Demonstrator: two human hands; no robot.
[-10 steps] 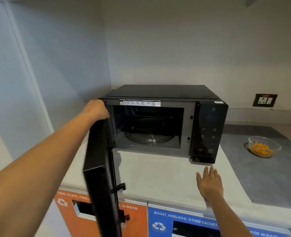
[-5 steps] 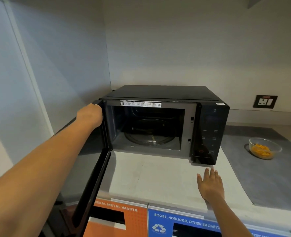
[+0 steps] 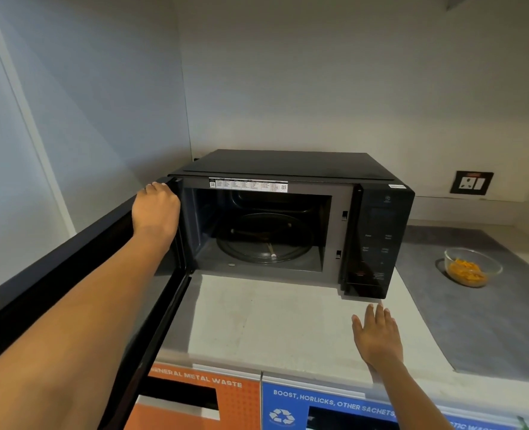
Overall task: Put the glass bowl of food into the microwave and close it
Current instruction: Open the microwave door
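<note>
A black microwave [image 3: 291,169] stands on the pale counter with its cavity showing and a glass turntable [image 3: 264,237] inside. Its door [image 3: 80,274] is swung wide to the left. My left hand [image 3: 155,209] grips the top edge of the door near the hinge side. My right hand [image 3: 376,336] lies flat with fingers spread on the counter in front of the control panel [image 3: 378,240]. The glass bowl [image 3: 471,268] with orange food sits on a grey mat to the right of the microwave, apart from both hands.
The grey mat [image 3: 474,321] covers the right part of the counter [image 3: 272,318]. A wall socket [image 3: 471,182] is on the back wall. Orange [image 3: 195,401] and blue [image 3: 328,408] waste-bin labels run below the counter's front edge. A wall stands close on the left.
The door has swung further out to the left with my left hand on it. My right hand has stayed flat on the counter. The bowl has not moved.
</note>
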